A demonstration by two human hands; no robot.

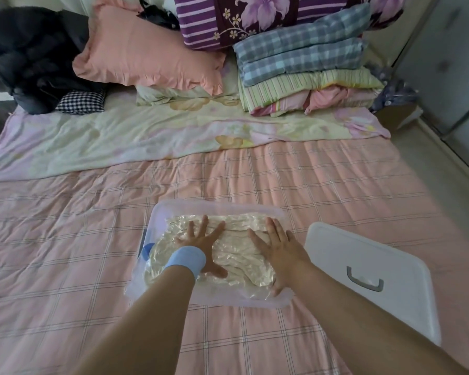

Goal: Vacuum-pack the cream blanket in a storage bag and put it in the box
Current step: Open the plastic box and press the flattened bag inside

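The vacuum-flattened cream blanket in its shiny clear storage bag (238, 255) lies inside the clear rectangular plastic box (214, 206), directly under both grips. The left grip (205, 246), with a light-blue wristband (186, 259) just behind it, is spread flat on the bag's left half, fingers straight and wide. The right grip (280, 249) lies flat the same way on the right half, close to the box's right wall. Neither closes round anything; both press down.

What could go wrong, as I judge it:
- A small blue round part (146, 250), probably the valve cap, sits just left of the left grip. Weight or a sharp fold there could break the seal and let the blanket swell again.
- The bag's edges seem to ride up near the rim by the right grip. If they stay there, the lid may not seat, or the film may get pinched and punctured.
- The box stands on a soft mattress, so uneven pressure could tip it.

The surface is a bed with a pink checked sheet (65, 239). The white plastic lid with a grey handle (371, 255) lies on it just right of the right grip. Beyond the fingertips a pale floral quilt (146, 136) lies across the bed. Farther off are a pink frilled pillow (146, 52), a stack of folded plaid and striped bedding (303, 66) and, far left, a heap of dark clothes (38, 55).
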